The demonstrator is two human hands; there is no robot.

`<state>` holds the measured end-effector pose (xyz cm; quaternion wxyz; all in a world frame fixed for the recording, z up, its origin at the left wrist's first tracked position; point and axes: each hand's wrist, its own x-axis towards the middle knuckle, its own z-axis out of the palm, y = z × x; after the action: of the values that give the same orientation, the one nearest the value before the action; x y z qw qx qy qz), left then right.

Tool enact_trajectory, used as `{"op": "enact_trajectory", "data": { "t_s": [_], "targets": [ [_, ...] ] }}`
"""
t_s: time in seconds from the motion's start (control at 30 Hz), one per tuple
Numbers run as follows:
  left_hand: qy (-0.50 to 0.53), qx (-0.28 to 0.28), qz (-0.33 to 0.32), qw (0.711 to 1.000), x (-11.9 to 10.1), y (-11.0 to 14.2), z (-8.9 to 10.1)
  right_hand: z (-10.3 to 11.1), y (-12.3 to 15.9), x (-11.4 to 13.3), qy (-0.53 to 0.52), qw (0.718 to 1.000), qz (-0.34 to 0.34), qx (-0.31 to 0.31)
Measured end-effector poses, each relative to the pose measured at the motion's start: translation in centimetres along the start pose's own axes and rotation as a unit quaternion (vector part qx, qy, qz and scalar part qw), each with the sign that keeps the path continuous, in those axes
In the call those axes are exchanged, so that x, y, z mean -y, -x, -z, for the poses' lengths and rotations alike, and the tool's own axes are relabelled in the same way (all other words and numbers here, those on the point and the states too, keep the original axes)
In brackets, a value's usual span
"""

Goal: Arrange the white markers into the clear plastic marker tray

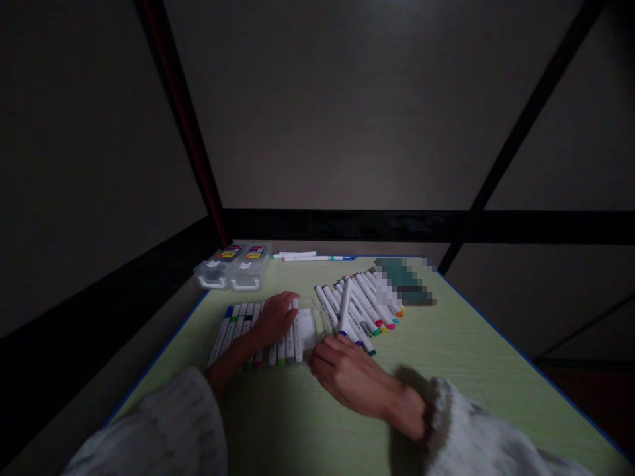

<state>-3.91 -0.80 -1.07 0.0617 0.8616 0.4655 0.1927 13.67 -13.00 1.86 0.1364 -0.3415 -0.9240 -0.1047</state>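
White markers with coloured ends lie side by side in a clear plastic tray (322, 320). My left hand (274, 320) reaches over this row, its fingers closed at the upper end of the rightmost marker (298, 340). At the tray's lower right corner, my right hand (342, 370) is curled with the fingertips turned down; what they hold, if anything, is hidden. Just beyond it, a purple-ended marker (345, 307) lies across a loose pile of markers (370, 301). A pale patch shows in the tray right of the row.
Two clear plastic cases (251, 268) with white handles stand at the table's far left. Several markers (312, 258) lie along the back edge. A blurred-out dark green item (407, 281) is right of the pile. The pale green table (471, 370) has a blue edge.
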Motion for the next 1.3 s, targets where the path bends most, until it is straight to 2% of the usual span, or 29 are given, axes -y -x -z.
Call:
{"op": "enact_trajectory", "data": {
  "t_s": [0.13,0.23,0.33,0.43,0.6,0.77,1.0,1.3],
  "targets": [
    [0.013,0.012,-0.013,1.0,0.4,-0.3,0.2,0.3,0.0,0.0,-0.004,1.0,-0.002,-0.002],
    [0.005,0.046,-0.045,0.998,0.4,-0.8,1.0,0.3,0.1,0.0,0.001,1.0,-0.003,-0.005],
    [-0.033,0.101,-0.064,0.992,0.2,-2.2,2.2,0.3,0.1,0.0,0.004,1.0,-0.001,-0.007],
    [-0.067,0.112,-0.046,0.99,0.1,-4.3,2.7,0.3,0.1,0.0,0.004,1.0,0.0,-0.003],
    [-0.101,0.064,0.054,0.991,1.4,-7.4,1.0,0.3,0.1,0.0,0.002,1.0,-0.005,0.001],
    [-0.11,0.049,0.135,0.984,3.7,-8.8,-1.5,0.2,0.1,0.0,-0.006,1.0,-0.011,0.006],
    [-0.134,0.057,0.142,0.979,5.3,-10.2,-2.9,0.1,0.2,0.0,-0.013,1.0,-0.016,0.015],
    [-0.173,0.032,0.101,0.979,5.6,-11.7,-3.1,-0.1,0.2,0.0,-0.013,1.0,-0.017,0.013]
  ]
}}
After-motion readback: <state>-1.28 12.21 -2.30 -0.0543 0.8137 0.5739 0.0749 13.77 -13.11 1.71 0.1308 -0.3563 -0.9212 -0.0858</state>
